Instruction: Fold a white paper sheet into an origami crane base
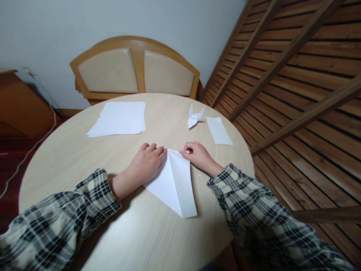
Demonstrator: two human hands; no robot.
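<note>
A white sheet of paper [166, 188] lies on the table in front of me, with a crease running from its top down to its lower tip and a raised flap along its right side. My left hand [149, 162] rests on the sheet's upper left part, fingers curled and pressed against it near the top of the crease. At the upper right corner, my right hand [199, 155] pinches the paper's edge between thumb and forefinger. The fingertips of the left hand are partly hidden.
On the round wooden table [67, 150], a stack of white paper [120, 118] lies at the back left. A folded paper figure [194, 117] and a narrow paper strip [219, 130] are at the back right. Behind stands a padded chair [138, 67]; a slatted wooden panel [296, 94] slopes at right.
</note>
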